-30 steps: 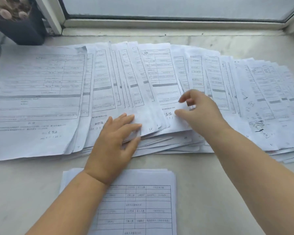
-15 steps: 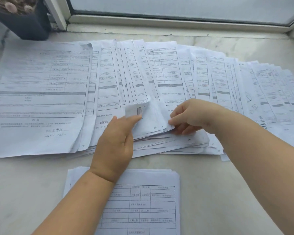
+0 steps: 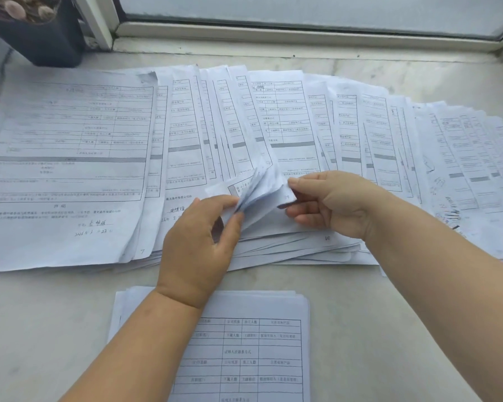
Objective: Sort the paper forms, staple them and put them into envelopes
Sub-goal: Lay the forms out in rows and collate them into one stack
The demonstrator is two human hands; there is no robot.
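Fanned forms cover the sill, dark pot far-left, bare stone near right.

Below the window frame, fanned paper forms cover the marble sill, where the left hand and right hand pinch lifted sheet corners, a smaller stack nearest the viewer, a dark pot beside the frame's left post.

Dark plant pot seen at far left corner, white window frame set behind, pale marble sill below.
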